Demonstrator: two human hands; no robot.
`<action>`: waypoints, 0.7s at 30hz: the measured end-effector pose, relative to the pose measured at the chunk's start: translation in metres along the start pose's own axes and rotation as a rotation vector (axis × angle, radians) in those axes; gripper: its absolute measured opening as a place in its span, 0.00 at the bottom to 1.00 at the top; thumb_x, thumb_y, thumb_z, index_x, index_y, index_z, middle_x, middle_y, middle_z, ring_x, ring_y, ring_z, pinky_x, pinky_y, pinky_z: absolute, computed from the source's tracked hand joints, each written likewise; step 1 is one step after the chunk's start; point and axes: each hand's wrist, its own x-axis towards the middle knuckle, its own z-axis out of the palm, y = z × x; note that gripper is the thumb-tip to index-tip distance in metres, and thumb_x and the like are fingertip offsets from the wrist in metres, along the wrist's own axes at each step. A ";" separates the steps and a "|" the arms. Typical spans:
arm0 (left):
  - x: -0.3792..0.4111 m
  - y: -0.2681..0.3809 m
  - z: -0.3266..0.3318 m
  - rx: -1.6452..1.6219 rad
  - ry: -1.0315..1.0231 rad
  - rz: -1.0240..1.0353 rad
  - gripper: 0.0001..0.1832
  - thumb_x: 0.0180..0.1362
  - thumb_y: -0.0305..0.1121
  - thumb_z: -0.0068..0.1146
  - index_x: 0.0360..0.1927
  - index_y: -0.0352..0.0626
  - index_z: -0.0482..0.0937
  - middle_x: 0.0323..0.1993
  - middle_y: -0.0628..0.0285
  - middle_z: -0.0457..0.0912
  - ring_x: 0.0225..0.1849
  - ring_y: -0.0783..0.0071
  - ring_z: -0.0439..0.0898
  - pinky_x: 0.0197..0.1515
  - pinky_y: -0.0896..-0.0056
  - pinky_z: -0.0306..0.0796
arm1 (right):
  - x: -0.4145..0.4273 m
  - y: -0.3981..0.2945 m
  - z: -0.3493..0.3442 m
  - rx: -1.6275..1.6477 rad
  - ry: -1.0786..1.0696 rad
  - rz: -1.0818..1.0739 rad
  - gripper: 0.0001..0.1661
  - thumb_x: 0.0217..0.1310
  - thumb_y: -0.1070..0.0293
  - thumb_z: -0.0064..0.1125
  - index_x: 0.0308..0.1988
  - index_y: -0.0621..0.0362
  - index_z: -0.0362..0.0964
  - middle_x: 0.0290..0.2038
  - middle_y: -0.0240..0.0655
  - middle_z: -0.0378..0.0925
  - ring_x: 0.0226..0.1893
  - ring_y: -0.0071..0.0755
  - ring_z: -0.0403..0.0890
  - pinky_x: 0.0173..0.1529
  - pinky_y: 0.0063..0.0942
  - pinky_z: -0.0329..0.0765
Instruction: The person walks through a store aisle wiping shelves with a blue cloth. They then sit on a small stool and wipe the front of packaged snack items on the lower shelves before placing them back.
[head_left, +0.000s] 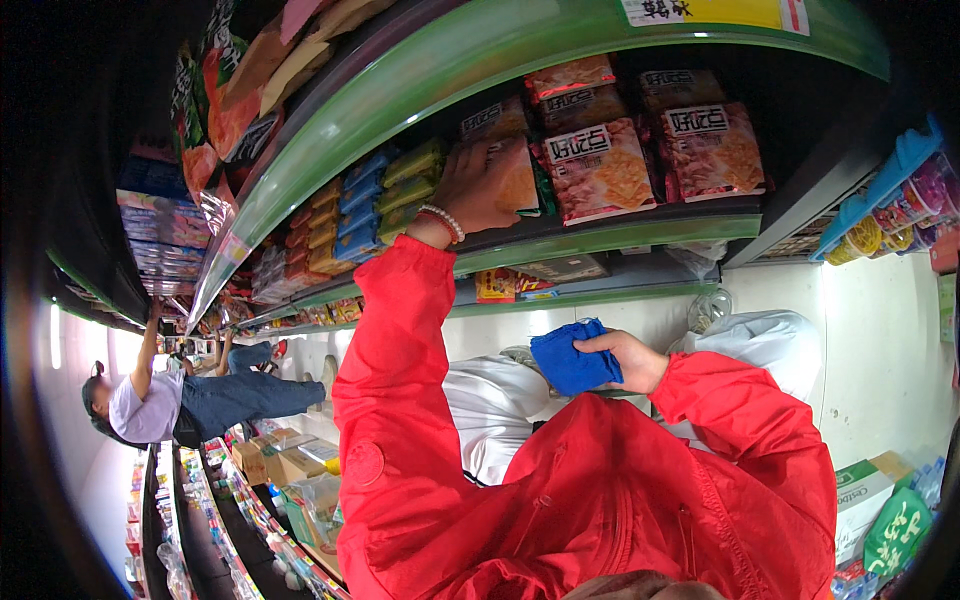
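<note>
My left hand (476, 184), with a beaded bracelet at the wrist, reaches onto the shelf. Its fingers lie over a snack packet (519, 180) with crackers pictured on it, and cover much of its front. To the right of that packet stand similar red packets, one nearest (598, 172) and another (712, 150) further along. A folded blue cloth (571, 358) is in my right hand (630, 360), held in front of my lap with the thumb on top.
Green packs (409, 180), blue packs (360, 210) and orange packs (326, 236) line the shelf leftward. A green shelf edge (420, 82) curves above. Cups hang in a blue rack (877, 187) at right. Another person (157, 405) stands in the aisle at left, near cartons (292, 457).
</note>
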 end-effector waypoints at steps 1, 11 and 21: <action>0.001 -0.002 0.003 -0.003 0.020 -0.013 0.56 0.28 0.44 0.71 0.65 0.55 0.53 0.59 0.49 0.57 0.62 0.48 0.54 0.64 0.51 0.49 | -0.001 0.000 0.003 0.003 0.014 -0.013 0.23 0.57 0.66 0.54 0.52 0.65 0.65 0.43 0.41 0.77 0.39 0.34 0.81 0.45 0.33 0.78; 0.001 -0.005 0.013 -0.069 0.102 0.007 0.60 0.25 0.47 0.73 0.66 0.55 0.52 0.58 0.48 0.56 0.62 0.44 0.54 0.64 0.48 0.49 | 0.000 -0.002 -0.002 -0.011 -0.021 0.021 0.26 0.57 0.67 0.54 0.54 0.65 0.61 0.49 0.44 0.73 0.46 0.40 0.78 0.53 0.37 0.74; -0.005 0.003 0.014 -0.069 -0.016 -0.069 0.61 0.28 0.50 0.72 0.67 0.53 0.48 0.59 0.46 0.57 0.62 0.46 0.55 0.63 0.50 0.50 | -0.001 -0.002 0.000 -0.001 -0.002 0.012 0.25 0.57 0.66 0.54 0.53 0.64 0.63 0.48 0.43 0.74 0.45 0.39 0.78 0.53 0.35 0.74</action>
